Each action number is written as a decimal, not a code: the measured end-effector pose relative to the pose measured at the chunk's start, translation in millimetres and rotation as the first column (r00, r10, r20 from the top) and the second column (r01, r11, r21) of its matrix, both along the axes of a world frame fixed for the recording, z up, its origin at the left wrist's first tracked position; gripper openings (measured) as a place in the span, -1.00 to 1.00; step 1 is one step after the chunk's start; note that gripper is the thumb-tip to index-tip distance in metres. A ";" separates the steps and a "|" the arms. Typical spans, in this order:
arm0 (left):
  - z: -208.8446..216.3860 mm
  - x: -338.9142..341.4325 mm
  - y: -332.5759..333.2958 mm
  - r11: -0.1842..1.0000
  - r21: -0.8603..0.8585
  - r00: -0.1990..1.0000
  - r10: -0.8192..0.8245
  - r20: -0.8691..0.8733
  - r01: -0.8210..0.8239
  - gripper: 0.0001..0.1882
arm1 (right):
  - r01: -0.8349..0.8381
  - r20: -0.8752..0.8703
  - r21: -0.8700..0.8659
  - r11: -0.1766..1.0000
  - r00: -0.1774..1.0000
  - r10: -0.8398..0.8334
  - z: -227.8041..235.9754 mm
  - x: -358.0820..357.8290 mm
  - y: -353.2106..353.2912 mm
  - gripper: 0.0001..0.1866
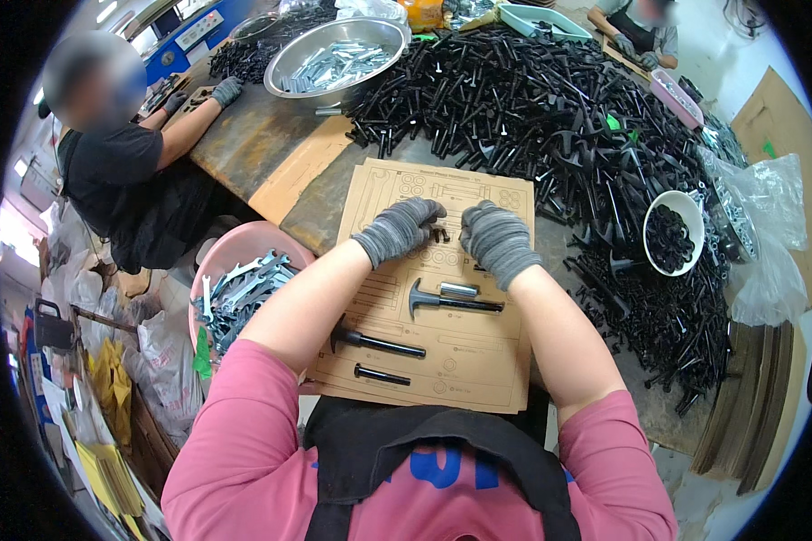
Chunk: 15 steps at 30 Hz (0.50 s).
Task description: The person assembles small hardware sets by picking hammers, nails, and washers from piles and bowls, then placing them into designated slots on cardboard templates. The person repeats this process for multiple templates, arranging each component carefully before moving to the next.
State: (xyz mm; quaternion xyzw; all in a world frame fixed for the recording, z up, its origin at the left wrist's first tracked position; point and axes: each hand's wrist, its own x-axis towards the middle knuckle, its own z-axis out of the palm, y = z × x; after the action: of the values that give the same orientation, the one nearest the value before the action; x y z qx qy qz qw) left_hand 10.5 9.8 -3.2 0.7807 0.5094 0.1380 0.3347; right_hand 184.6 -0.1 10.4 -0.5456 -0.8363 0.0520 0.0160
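My left hand (399, 233), in a grey knit glove, hovers over a brown cardboard sheet (505, 361) printed with part outlines. Its fingers are curled together. My right hand (498, 239), gloved alike, is closed with the fingers tucked in. What either hand pinches is hidden. A few small black bolts (439, 235) lie on the sheet between them. Closer to me rest a silver metal sleeve (458, 289), a black T-shaped bolt (456, 302), another black T-shaped bolt (379, 343) partly behind my left forearm, and a straight black bolt (382, 375).
A large heap of black bolts (514, 99) covers the table's far and right side. Around it stand a steel bowl (284, 81) of silver sleeves and a white bowl (651, 257) of black parts. A pink basin (209, 257) of wrenches is at left. Two co-workers (108, 153) sit nearby.
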 end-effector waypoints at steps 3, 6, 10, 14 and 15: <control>2.1 -2.4 -9.0 0.997 -0.034 0.988 0.071 0.135 -0.067 -0.60 | -0.017 0.101 -0.041 0.999 0.995 0.021 -3.6 -20.3 5.8 -0.78; -7.1 -13.2 -8.4 0.985 -0.126 0.952 0.146 0.270 -0.115 -0.62 | -0.007 0.043 -0.095 0.995 0.999 0.011 4.5 -27.5 8.5 -0.77; -4.8 -23.5 -8.2 0.967 -0.155 0.911 0.245 0.331 -0.203 -0.64 | -0.069 -0.079 -0.149 0.986 0.995 0.058 11.7 -32.5 6.5 -0.73; -5.3 -30.3 -10.9 0.961 -0.141 0.894 0.275 0.353 -0.240 -0.64 | -0.186 0.028 -0.122 0.975 0.981 0.190 1.4 -48.7 -3.1 -0.75; -4.8 -31.8 -12.1 0.960 -0.139 0.893 0.278 0.355 -0.244 -0.64 | -0.205 0.042 -0.111 0.972 0.977 0.211 2.7 -51.0 -6.2 -0.76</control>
State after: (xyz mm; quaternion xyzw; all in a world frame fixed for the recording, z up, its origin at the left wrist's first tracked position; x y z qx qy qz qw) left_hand -21.2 -2.3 -8.1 0.6489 0.5429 0.3032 0.4385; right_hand 133.6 -6.3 13.1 -0.4563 -0.8850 0.0832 -0.0408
